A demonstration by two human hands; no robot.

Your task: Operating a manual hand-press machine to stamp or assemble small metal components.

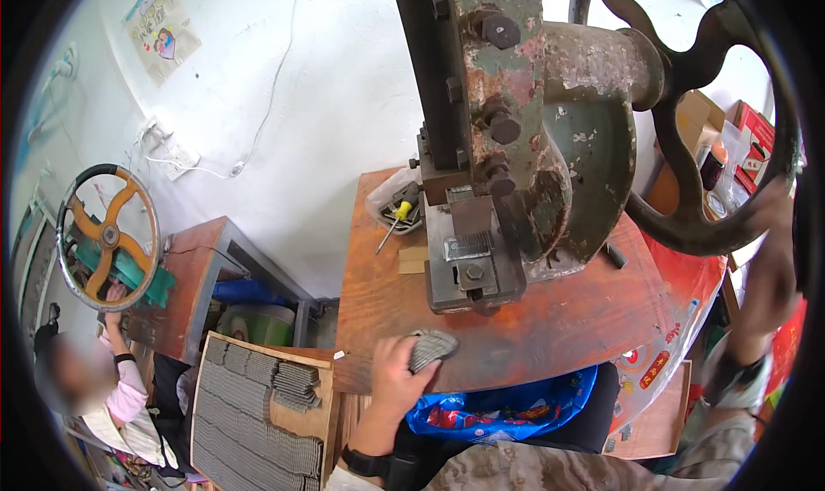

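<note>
My left hand (397,372) is closed around a small stack of grey ridged strips (432,350) at the table's front edge. On the right, my right hand (776,205) is at the rim of the press's big dark handwheel (692,65); motion smears its fingers, so their grip is unclear. Between my hands stands a worn green-brown screw press (507,87), bolted and rusty. Under its ram, the steel die block (474,278) carries a grey ridged piece (467,246). The block is in front of my left hand, not touching it.
A clear plastic tub (397,200) with a yellow-handled screwdriver (397,218) sits left of the press. A wooden tray (322,388) of stacked grey strips lies at lower left. A blue bag (507,409) hangs below the table edge. Another person (103,379) works at a second handwheel (107,236).
</note>
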